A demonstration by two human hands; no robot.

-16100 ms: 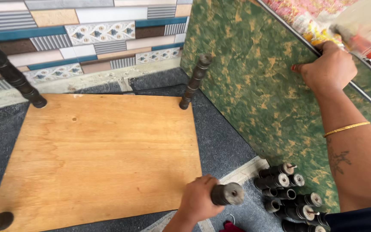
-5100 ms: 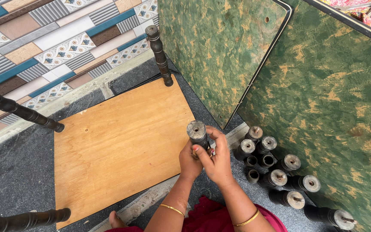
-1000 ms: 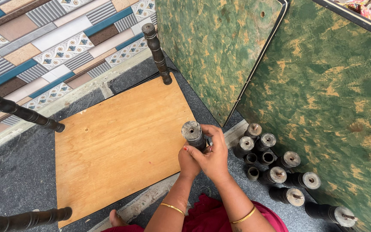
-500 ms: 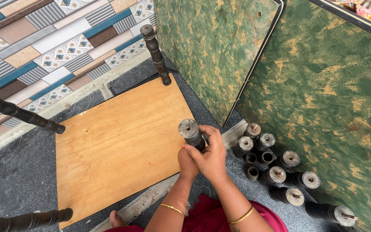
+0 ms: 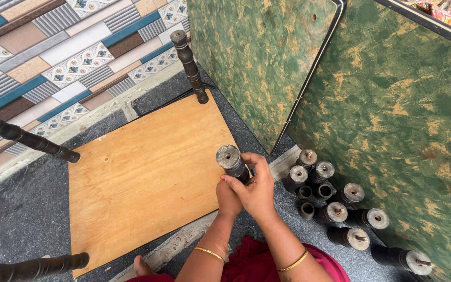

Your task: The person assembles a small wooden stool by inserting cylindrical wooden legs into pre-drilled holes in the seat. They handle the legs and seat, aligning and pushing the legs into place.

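Green panels [image 5: 392,130] lean at right. The plywood board [image 5: 147,183] lies on the floor. My left hand [image 5: 229,198] and right hand [image 5: 257,190] grip closed around the dark turned leg [image 5: 232,161] at the board's near right corner, spare legs [image 5: 340,209] beside.

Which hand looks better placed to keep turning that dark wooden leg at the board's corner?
Probably the right hand: its fingers wrap the leg, while the left hand sits lower, mostly hidden behind it.

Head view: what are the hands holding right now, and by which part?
Both hands grip one dark turned leg at the board's near corner. The right hand wraps its shaft just below the top end; the left hand clasps lower down.
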